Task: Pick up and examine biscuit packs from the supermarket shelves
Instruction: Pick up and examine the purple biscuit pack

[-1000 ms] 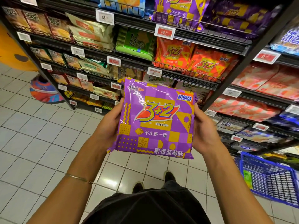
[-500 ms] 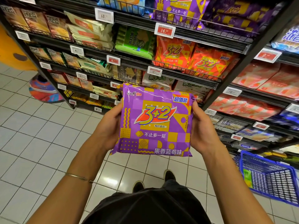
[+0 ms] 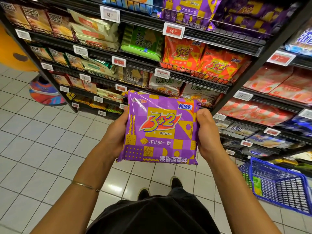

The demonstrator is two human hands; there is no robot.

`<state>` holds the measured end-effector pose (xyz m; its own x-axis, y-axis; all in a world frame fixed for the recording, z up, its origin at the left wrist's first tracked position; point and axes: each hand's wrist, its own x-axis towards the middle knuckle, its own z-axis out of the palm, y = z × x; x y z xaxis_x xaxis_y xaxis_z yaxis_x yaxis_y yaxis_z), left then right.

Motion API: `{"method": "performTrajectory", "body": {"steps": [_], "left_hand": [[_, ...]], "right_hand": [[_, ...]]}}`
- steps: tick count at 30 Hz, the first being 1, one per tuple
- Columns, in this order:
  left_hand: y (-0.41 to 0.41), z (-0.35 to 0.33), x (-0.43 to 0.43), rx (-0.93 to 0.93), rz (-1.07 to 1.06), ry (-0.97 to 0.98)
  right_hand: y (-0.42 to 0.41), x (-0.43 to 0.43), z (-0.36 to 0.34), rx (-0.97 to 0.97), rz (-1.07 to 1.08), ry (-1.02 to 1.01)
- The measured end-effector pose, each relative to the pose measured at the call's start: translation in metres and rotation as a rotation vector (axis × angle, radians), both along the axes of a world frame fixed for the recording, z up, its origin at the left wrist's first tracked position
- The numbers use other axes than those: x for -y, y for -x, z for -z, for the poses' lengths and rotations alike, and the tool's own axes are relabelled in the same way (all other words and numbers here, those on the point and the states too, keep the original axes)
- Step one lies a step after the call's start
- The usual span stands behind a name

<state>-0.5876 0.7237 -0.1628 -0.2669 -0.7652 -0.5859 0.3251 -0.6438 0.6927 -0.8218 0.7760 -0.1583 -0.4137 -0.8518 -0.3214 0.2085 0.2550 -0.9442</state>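
Observation:
I hold a purple and yellow "3+2" biscuit pack (image 3: 160, 129) upright in front of me, its printed front facing the camera. My left hand (image 3: 116, 132) grips its left edge, fingers hidden behind the pack. My right hand (image 3: 206, 132) grips its right edge, thumb on the front. Black supermarket shelves (image 3: 219, 86) behind it carry more packs: orange "3+2" packs (image 3: 216, 65), purple ones (image 3: 190, 12) on the top shelf and a green soda cracker pack (image 3: 141, 43).
A blue wire shopping basket (image 3: 278, 184) stands on the tiled floor at the lower right, close to the shelf foot. My shoes (image 3: 175, 182) and dark clothing show at the bottom. A colourful round display base (image 3: 45, 92) sits at the left end of the shelves.
The pack has come down slightly and a little closer to my body, with both hands keeping their hold on its sides. The view of the shelves has shifted little.

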Motion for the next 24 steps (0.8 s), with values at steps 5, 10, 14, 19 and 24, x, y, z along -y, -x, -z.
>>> {"method": "performTrajectory", "body": {"steps": [5, 10, 14, 19, 24], "left_hand": [[-0.009, 0.01, -0.001, -0.002, 0.01, -0.025], [-0.008, 0.015, -0.001, -0.031, 0.039, -0.084], [-0.005, 0.013, -0.001, -0.09, 0.063, -0.107], [-0.002, 0.009, 0.002, -0.162, 0.068, -0.127], [0.001, -0.008, 0.007, -0.158, 0.089, -0.044]], "right_hand": [[0.003, -0.001, -0.004, 0.242, -0.023, 0.072], [0.001, -0.001, -0.005, 0.404, 0.035, 0.034], [0.002, -0.002, -0.001, 0.395, 0.045, 0.0], [-0.004, -0.003, -0.002, 0.425, -0.128, -0.054], [-0.006, -0.004, 0.0, 0.39, -0.062, -0.127]]}}
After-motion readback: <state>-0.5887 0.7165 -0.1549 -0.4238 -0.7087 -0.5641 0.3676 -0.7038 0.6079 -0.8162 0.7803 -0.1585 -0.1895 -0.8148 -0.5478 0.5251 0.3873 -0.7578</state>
